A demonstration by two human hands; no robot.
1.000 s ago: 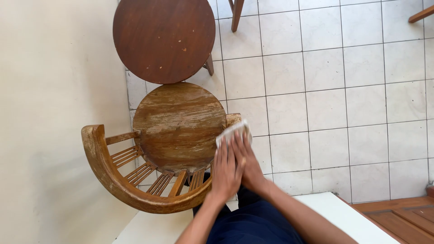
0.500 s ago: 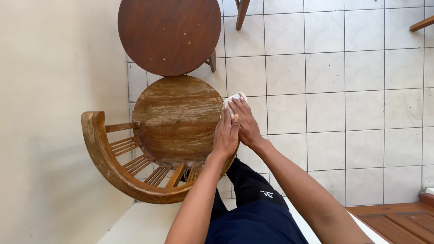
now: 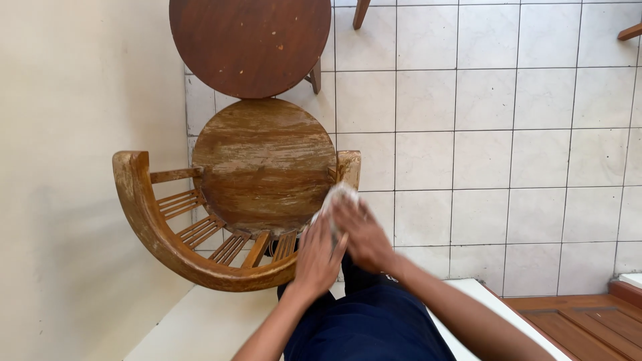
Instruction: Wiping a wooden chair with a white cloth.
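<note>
We look straight down on a wooden chair [image 3: 200, 220] with a round seat [image 3: 264, 167] whose finish is worn into pale, streaky patches, and a curved back rail [image 3: 150, 227] joined to the seat by short slats. Our left hand [image 3: 319, 257] and right hand [image 3: 361, 230] meet at the seat's near right edge, both pressed around a small pale cloth [image 3: 332, 199]; the fingers are blurred, so we cannot tell exactly how each one grips, though the cloth sits bunched between them and against the rim of the seat. Most of the cloth is hidden under the hands. Beyond the chair stands a darker round wooden table [image 3: 251, 43], smooth and reddish-brown, cut off by the top edge and nearly touching the seat. A plain cream wall [image 3: 73, 100] runs close along the chair's back, leaving little room there. To the right, the floor of pale square tiles [image 3: 481, 147] lies open. Our dark blue trousers [image 3: 368, 327] fill the bottom, over a white ledge [image 3: 200, 321], beside a brown wooden step [image 3: 575, 321].
</note>
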